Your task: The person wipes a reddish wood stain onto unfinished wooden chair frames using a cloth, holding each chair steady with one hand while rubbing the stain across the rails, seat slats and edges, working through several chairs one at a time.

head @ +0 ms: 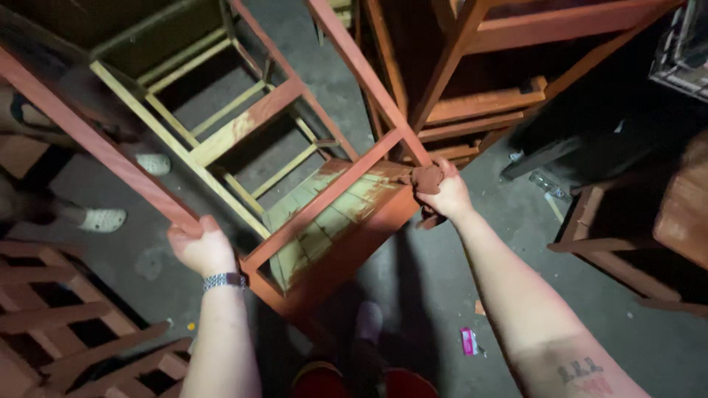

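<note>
Gripping a leg of the upturned chair (324,221) steadies it: the left hand (200,247) is clamped there, while the right hand (445,195) presses what looks like a stained rag (426,178) against the frame's joint, above the concrete floor (428,295).
</note>
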